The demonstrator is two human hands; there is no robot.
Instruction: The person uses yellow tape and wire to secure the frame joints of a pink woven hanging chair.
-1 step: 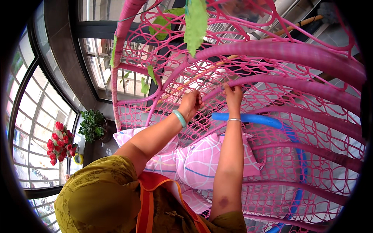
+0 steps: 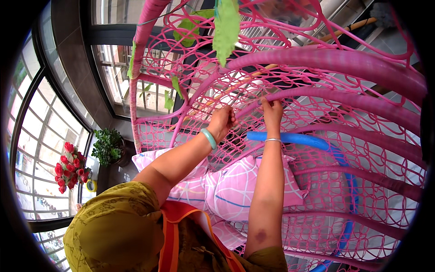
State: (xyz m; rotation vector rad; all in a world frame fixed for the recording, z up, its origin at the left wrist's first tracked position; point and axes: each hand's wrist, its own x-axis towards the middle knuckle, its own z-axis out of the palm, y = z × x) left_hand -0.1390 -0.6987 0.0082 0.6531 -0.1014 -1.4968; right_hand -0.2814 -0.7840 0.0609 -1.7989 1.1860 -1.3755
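A large pink wicker chair with an openwork net (image 2: 226,147) and thick bent tubes fills the middle and right. My right hand (image 2: 273,115), a thin silver bangle at its wrist, pinches a curved pink tube (image 2: 326,93) between thumb and fingers. Close to its left, my left hand (image 2: 219,123) is closed beside the same tube, with a pale green bangle (image 2: 210,138) at the wrist. What its curled fingers hold, if anything, is hidden. Below my hands lies a pink patterned cushion (image 2: 233,188) in the seat.
A blue hose-like tube (image 2: 299,137) curves down on the right. Green leaf shapes (image 2: 225,34) hang from the frame at the top. On the left are red flowers (image 2: 69,170), a potted plant (image 2: 107,146), a roll of yellow tape (image 2: 91,185) and barred windows.
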